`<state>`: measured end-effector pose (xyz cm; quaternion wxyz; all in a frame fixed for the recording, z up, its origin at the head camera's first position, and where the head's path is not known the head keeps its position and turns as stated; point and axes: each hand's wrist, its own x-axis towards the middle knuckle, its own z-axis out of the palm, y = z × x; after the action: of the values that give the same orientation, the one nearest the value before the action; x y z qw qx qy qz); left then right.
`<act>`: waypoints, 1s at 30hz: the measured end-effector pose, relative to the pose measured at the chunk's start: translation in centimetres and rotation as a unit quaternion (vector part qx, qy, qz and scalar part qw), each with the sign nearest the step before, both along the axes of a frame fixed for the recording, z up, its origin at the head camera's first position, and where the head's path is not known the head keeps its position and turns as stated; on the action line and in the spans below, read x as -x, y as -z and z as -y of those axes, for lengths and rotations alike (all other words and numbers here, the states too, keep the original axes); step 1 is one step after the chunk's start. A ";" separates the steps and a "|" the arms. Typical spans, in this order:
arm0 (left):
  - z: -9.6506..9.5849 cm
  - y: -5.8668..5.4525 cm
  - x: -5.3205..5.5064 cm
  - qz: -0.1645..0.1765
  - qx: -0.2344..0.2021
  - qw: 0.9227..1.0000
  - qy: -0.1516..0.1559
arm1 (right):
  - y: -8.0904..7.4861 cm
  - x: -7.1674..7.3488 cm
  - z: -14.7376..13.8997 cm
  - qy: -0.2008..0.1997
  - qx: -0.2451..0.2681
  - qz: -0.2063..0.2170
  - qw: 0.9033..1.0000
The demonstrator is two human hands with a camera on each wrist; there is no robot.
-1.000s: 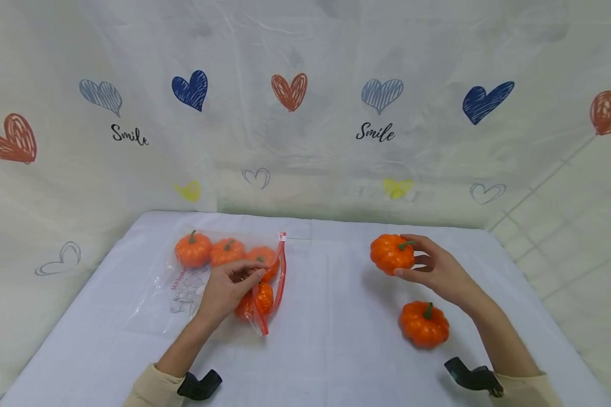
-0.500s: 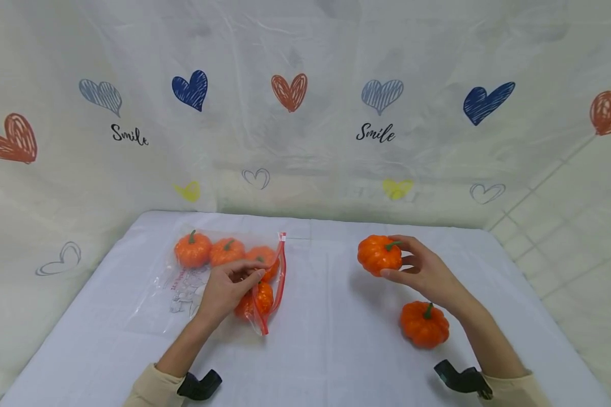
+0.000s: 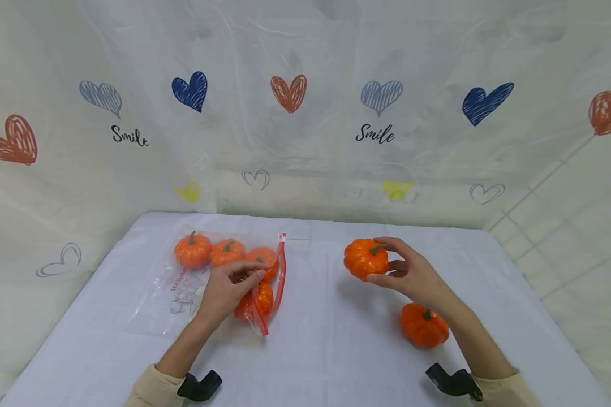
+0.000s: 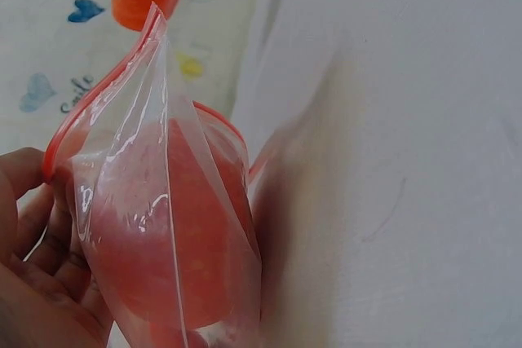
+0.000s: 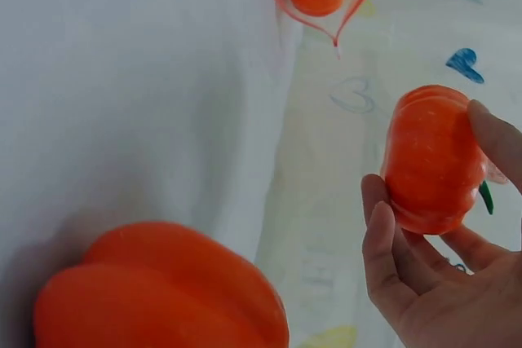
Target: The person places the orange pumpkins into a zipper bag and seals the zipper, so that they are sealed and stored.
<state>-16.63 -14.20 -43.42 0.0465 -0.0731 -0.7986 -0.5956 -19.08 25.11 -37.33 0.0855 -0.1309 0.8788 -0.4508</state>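
A clear zip bag [image 3: 153,305] with a red zip edge lies on the left of the table, several small orange pumpkins inside it. My left hand [image 3: 226,288] pinches the upper edge of its mouth, which stands apart from the lower edge. In the left wrist view the red zip edge [image 4: 106,91] rises from between thumb and fingers, with a pumpkin [image 4: 155,234] behind the plastic. My right hand [image 3: 409,274] grips an orange pumpkin [image 3: 365,260] with a green stem, raised over the table. The right wrist view shows thumb and fingers around that pumpkin [image 5: 432,156].
Another orange pumpkin [image 3: 424,325] sits on the white-covered table [image 3: 310,362], beside my right forearm. Behind the table hangs a pale sheet [image 3: 326,169] printed with hearts. A black strap piece [image 3: 199,386] sticks out at the left wrist, a similar black piece [image 3: 454,381] at the right.
My right hand has carried its pumpkin leftward, toward the bag, and slightly lower. The left hand, the bag and the pumpkin on the table have stayed where they were.
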 end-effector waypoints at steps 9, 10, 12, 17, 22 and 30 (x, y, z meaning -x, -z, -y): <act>0.1 0.1 0.0 0.000 0.002 1.000 -0.001 | 0.8 -0.4 1.5 -0.009 0.059 0.023 0.998; 0.1 0.1 0.0 0.000 0.003 1.000 -0.001 | 0.9 -0.5 1.6 -0.010 0.064 0.022 0.998; 0.1 0.1 -0.1 0.000 0.003 1.000 0.000 | 1.0 -0.6 1.8 -0.013 0.066 0.016 0.998; 0.1 0.1 -0.1 -0.002 0.002 1.000 0.001 | 1.2 -0.7 2.4 -0.018 0.070 -0.007 0.997; 0.1 0.2 0.0 -0.005 0.001 1.000 0.002 | 1.5 -1.0 3.0 -0.018 0.072 -0.011 0.997; 0.1 0.3 0.0 -0.004 0.002 1.000 -0.001 | 2.5 -1.2 3.9 -0.035 0.089 -0.007 0.995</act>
<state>-16.61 -14.29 -43.74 0.0497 -0.0749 -0.7995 -0.5939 -17.92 21.25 -39.80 0.0826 -0.1718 0.8307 -0.5230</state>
